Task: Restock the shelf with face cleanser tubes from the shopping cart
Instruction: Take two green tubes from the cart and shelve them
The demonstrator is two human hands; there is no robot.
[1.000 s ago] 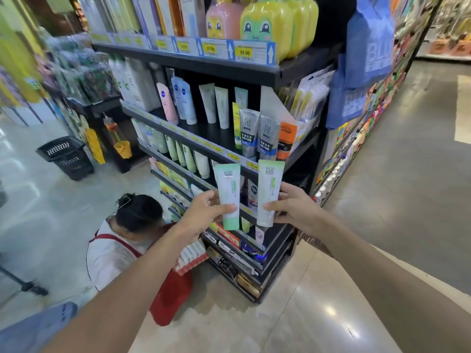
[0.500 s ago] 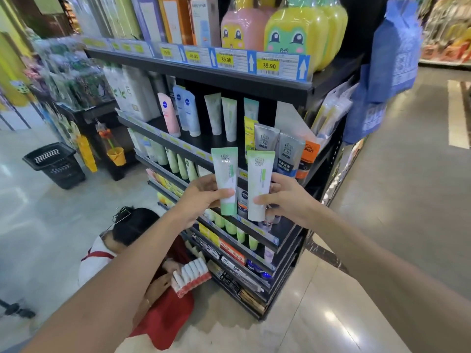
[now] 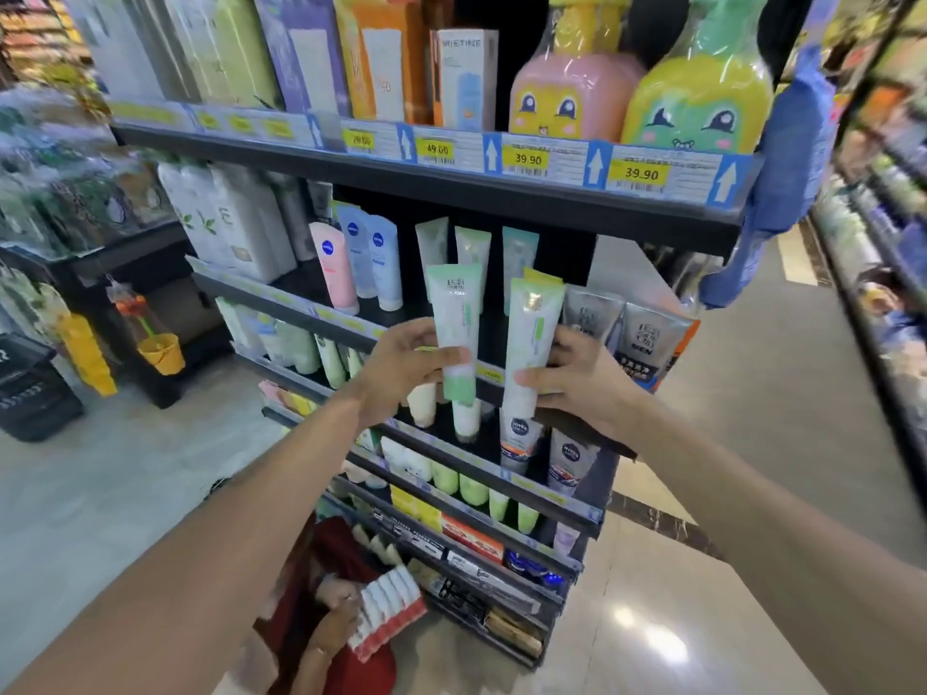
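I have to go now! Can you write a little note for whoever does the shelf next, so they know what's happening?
Left hand: grips one green-and-white cleanser tube, upright.
Right hand: grips a second tube, upright.
Both tubes are in front of the second shelf, near matching tubes standing at its back.
Done: two tubes brought up to the shelf.
Left: stand both tubes on the shelf. The cart is out of view.

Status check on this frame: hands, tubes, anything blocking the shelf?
Left hand grips one green-white tube; right hand grips the other tube. Both upright, at the shelf front, not yet placed. Grey men's tubes crowd the right side.
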